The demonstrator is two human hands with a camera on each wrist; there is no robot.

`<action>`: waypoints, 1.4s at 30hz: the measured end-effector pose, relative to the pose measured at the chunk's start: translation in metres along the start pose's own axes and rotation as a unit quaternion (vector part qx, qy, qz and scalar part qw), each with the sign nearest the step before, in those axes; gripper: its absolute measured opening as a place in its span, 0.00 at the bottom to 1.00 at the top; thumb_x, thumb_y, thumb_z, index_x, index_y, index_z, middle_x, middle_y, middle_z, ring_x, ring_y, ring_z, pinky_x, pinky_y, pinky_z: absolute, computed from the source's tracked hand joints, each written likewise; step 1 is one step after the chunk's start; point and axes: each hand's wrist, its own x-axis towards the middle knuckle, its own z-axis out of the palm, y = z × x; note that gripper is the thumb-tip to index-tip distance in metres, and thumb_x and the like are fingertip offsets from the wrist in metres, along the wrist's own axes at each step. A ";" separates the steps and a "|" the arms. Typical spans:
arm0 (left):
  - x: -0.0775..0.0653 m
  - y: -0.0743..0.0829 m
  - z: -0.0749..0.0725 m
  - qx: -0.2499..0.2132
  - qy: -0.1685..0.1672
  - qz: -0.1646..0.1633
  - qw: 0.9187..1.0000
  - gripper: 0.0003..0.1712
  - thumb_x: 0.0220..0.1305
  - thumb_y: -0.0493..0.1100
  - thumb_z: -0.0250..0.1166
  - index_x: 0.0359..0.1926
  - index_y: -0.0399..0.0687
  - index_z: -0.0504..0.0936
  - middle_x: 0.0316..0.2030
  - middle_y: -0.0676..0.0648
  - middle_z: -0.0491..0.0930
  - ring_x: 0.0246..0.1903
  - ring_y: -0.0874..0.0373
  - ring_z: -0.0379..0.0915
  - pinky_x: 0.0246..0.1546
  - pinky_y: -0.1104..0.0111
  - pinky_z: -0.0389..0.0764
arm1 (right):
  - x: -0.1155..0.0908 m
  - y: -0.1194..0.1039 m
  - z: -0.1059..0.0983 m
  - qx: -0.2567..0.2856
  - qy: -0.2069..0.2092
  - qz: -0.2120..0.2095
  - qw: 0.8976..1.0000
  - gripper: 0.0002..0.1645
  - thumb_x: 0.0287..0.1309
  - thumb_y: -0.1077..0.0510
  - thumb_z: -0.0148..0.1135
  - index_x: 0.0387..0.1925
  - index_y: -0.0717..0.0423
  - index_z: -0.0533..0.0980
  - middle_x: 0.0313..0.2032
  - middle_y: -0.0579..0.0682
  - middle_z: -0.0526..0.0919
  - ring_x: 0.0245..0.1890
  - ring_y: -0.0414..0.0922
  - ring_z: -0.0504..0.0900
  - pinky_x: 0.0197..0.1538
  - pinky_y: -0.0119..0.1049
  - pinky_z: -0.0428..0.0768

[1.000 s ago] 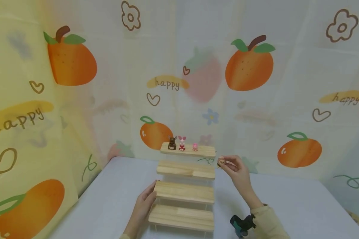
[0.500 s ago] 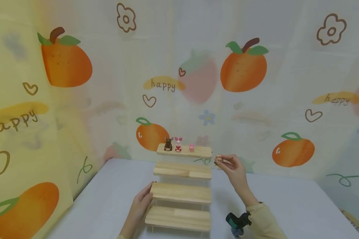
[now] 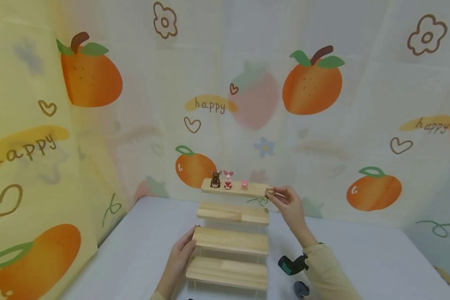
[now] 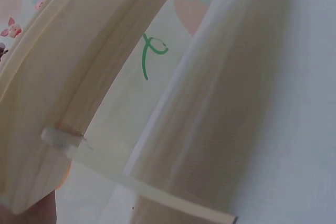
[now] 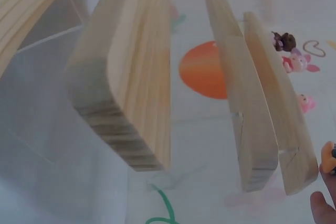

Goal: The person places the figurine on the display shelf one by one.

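In the head view, a tiered wooden display stand (image 3: pixel 230 241) has several light planks stepping up toward the back. My left hand (image 3: pixel 180 252) grips the left end of one of its middle planks; a bit of that hand shows below a plank in the left wrist view. My right hand (image 3: pixel 288 204) pinches a small tan-and-orange figurine (image 3: pixel 270 193) at the right end of the top plank (image 3: pixel 255 189). On that plank stand a dark brown big-eared figurine (image 3: pixel 215 179), a pink long-eared figurine in red (image 3: pixel 228 180) and a smaller pink figurine (image 3: pixel 244 184).
The stand rests on a white-covered table (image 3: pixel 135 237). A black and green device (image 3: pixel 292 265) sits at my right wrist, with a dark grey rounded thing (image 3: pixel 301 288) below it. A fruit-printed cloth (image 3: pixel 322 141) hangs behind and at the left.
My right hand has carried the tan-and-orange figurine left and up, from beside the stand to the top plank's right end. The left hand keeps its hold on the stand.
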 end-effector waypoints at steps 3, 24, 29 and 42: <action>0.000 0.002 0.000 -0.005 0.007 0.004 1.000 0.28 0.64 0.38 0.52 0.61 0.27 0.58 0.61 0.36 0.58 0.57 0.65 0.58 0.54 0.76 0.60 | 0.004 -0.001 0.005 -0.014 0.002 -0.002 1.000 0.13 0.49 0.71 0.61 0.37 0.74 0.71 0.40 0.68 0.76 0.36 0.38 0.79 0.40 0.29 0.78; -0.001 0.000 0.001 -0.012 0.001 -0.023 1.000 0.30 0.64 0.40 0.52 0.62 0.28 0.55 0.62 0.36 0.55 0.62 0.47 0.48 0.58 0.66 0.56 | 0.019 0.008 0.022 -0.025 -0.017 0.024 0.999 0.12 0.52 0.72 0.57 0.39 0.74 0.68 0.42 0.67 0.74 0.43 0.58 0.76 0.40 0.30 0.78; 0.001 0.002 0.000 -0.023 -0.001 -0.011 1.000 0.30 0.64 0.39 0.52 0.62 0.28 0.55 0.62 0.36 0.55 0.62 0.48 0.48 0.56 0.75 0.58 | 0.024 0.011 0.027 -0.029 -0.004 0.016 0.999 0.11 0.51 0.73 0.58 0.38 0.72 0.69 0.42 0.66 0.74 0.44 0.59 0.75 0.40 0.31 0.78; 0.002 0.003 -0.003 0.009 -0.006 -0.019 1.000 0.31 0.63 0.40 0.54 0.62 0.29 0.56 0.62 0.37 0.56 0.62 0.49 0.50 0.56 0.74 0.59 | 0.027 0.006 0.029 -0.020 -0.030 0.062 0.997 0.14 0.54 0.71 0.56 0.44 0.69 0.68 0.44 0.66 0.73 0.47 0.58 0.74 0.42 0.30 0.77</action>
